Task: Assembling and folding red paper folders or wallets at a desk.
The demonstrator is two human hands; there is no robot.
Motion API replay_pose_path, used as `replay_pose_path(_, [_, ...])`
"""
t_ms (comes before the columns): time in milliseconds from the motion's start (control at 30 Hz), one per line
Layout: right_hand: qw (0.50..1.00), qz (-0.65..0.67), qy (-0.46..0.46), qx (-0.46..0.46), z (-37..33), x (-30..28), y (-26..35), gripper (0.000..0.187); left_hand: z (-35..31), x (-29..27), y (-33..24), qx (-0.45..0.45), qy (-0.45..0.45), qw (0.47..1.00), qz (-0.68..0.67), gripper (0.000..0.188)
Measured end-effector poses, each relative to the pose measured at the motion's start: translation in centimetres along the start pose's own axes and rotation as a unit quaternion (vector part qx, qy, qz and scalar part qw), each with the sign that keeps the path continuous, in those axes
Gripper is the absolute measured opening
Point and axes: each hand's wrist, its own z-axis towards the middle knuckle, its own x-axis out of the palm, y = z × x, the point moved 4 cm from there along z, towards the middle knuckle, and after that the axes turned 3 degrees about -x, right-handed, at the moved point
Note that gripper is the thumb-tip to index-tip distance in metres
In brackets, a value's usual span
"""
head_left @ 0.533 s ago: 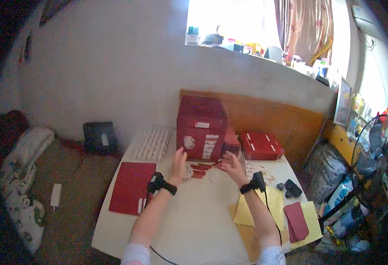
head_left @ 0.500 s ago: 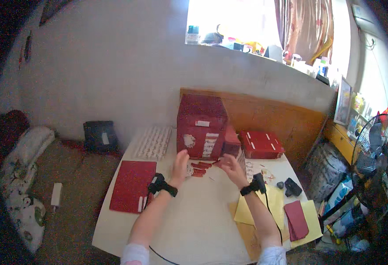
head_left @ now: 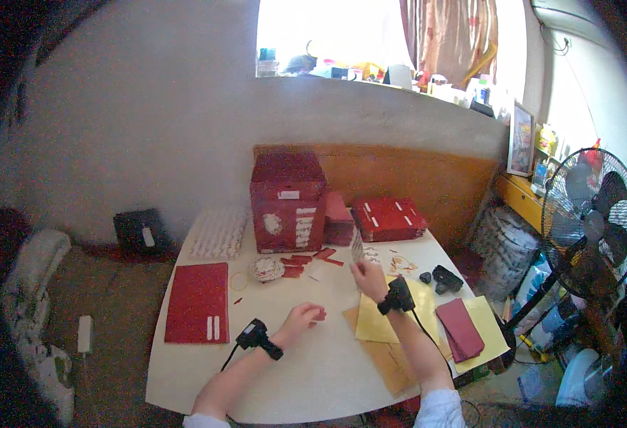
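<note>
My right hand point(head_left: 369, 279) is closed on a narrow whitish strip with dark print point(head_left: 357, 248), which stands up from its fingers. Nearer to me and further left, my left hand point(head_left: 301, 325) hovers over the white table with its fingers curled together; whatever is in them is too small to make out. Beyond the hands lie several dark red strips point(head_left: 296, 265) and a whitish ball-like bundle point(head_left: 266, 269), in front of a tall dark red box point(head_left: 288, 221) with white labels. To the left rests a flat dark red folder point(head_left: 196, 303) bearing two white strips.
Stacked dark red folders point(head_left: 392, 220) stand at the back right. Yellow sheets point(head_left: 399, 314) and a small dark red stack point(head_left: 460, 329) lie on the right, near black objects point(head_left: 447, 278). A white bumpy tray point(head_left: 218, 232) sits back left. A fan point(head_left: 590, 221) stands beyond the table.
My view has swung right. My left hand has drawn back toward me from beside the bundle. A printed strip now shows upright in my right hand, which has moved away from the dark red strips.
</note>
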Motion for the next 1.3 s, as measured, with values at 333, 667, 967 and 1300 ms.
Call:
replay_pose_path(333, [0.980,-0.093,-0.177,0.014,8.4,-1.5,-14.6,0.033,-1.4,1.7,2.3,0.013,0.020,1.000,0.011,0.023])
replay_pose_path(667, [0.923,-0.382,-0.021,0.050,10.9,0.0,-21.3,0.030,-1.5,1.3,2.4,0.023,0.033,0.999,-0.030,0.022])
replay_pose_path(967, [0.954,-0.264,-0.145,-0.007,12.0,0.6,-22.2,0.019,-2.2,1.0,1.6,-0.015,0.017,0.998,-0.050,0.024])
replay_pose_path(1300, [0.938,-0.086,-0.331,-0.052,10.1,-2.6,-14.2,0.016,-2.3,0.3,2.1,-0.031,-0.011,0.996,-0.077,0.024])
